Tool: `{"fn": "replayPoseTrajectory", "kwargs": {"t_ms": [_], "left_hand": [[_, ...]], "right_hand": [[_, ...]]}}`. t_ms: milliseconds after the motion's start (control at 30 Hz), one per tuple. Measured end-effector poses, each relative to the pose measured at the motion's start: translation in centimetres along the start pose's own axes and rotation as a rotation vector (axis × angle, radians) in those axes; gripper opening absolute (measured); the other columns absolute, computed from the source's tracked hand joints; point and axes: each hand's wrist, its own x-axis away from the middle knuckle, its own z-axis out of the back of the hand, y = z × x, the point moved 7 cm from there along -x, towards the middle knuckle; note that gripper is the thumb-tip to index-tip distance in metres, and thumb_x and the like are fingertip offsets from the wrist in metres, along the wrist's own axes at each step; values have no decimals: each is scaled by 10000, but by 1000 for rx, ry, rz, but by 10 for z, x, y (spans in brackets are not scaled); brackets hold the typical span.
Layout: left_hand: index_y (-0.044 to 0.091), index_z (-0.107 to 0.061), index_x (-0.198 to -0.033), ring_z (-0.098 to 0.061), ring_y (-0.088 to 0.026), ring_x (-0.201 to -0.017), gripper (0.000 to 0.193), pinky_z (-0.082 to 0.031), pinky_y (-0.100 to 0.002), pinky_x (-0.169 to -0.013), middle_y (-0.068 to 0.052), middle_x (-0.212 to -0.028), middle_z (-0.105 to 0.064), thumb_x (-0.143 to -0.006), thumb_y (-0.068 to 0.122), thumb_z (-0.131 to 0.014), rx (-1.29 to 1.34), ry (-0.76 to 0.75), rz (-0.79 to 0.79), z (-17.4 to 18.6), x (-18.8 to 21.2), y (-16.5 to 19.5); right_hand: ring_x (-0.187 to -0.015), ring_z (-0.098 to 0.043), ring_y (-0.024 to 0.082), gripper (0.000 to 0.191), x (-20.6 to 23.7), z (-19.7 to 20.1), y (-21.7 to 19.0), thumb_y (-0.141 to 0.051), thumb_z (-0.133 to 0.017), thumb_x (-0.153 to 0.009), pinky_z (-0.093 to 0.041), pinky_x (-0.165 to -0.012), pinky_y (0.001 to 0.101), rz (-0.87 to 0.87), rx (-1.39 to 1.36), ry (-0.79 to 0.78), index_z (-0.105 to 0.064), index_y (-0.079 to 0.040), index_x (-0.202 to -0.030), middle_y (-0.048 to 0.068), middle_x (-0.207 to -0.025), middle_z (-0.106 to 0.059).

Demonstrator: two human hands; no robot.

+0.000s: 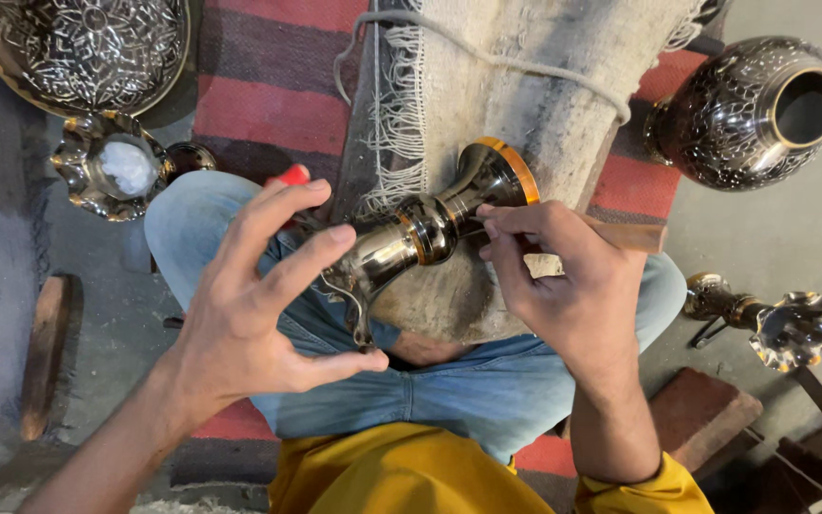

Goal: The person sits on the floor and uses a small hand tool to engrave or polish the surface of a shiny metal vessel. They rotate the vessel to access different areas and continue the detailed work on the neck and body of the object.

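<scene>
Fingers (321, 249) of the left hand (249, 314) are spreading wide, curling loosely around the body of a dark polished metal vase (420, 233); the thumb is lying below it near a curled metal handle, and the fingertips are only grazing its near side. The vase is lying tilted on a cloth-wrapped block (516, 95) between the person's knees, its orange-rimmed foot pointing away from the person.

On the other side of the vase, the right hand (563, 281) is pinching narrow around a thin tool with a wooden handle (632, 235), the tip resting against the vase's neck. The handle is sticking out away from the vase.

Counting the metalware around the vase: one engraved round pot (749, 109) is standing beyond the right hand, well apart from the vase; one large engraved bowl (88, 48) is sitting far off past the left hand, with one small scalloped dish (111, 167) just beside it; one flower-shaped stand (773, 319) is lying on the floor near the right knee. A striped red rug (273, 81) is lying under the block.
</scene>
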Motion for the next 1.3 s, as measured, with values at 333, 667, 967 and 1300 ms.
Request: {"fn": "replayPoseTrajectory", "kwargs": {"t_ms": [333,667,967,1300], "left_hand": [[419,-548,-1382,-512,-424,-1404,807,-582,-515,-1130,-41,-1504,-441,-709,285,-973,-202,-31,-267,-8,14,0],[392,-546,-1346,-474,-436,-1437,752,-548,-522,-1144,-51,-1534,-420,-726,308,-962,-226,-18,-227,-9,15,-1],[338,-522,-1317,-534,-458,-1340,822,-585,-541,-1083,-66,-1450,-465,-663,378,-1019,-152,46,-193,-8,14,4],[281,-530,-1332,-527,-480,-1349,885,-544,-581,-1123,-119,-1442,-467,-606,349,-1030,-110,39,-162,-5,8,9]], "right_hand": [[-876,-784,129,135,0,1,0,101,-723,-928,-620,-783,251,48,10,0,-669,-6,-990,96,-1038,-785],[-856,-783,127,129,-4,-1,-1,98,-730,-933,-622,-754,241,47,6,10,-666,0,-986,90,-1022,-784],[-841,-781,123,138,-1,0,2,112,-710,-930,-620,-756,242,40,-26,-22,-675,0,-1002,91,-1054,-786],[-823,-773,126,146,0,-3,6,127,-716,-926,-616,-744,246,33,-18,-1,-683,7,-1001,101,-1025,-779]]}}
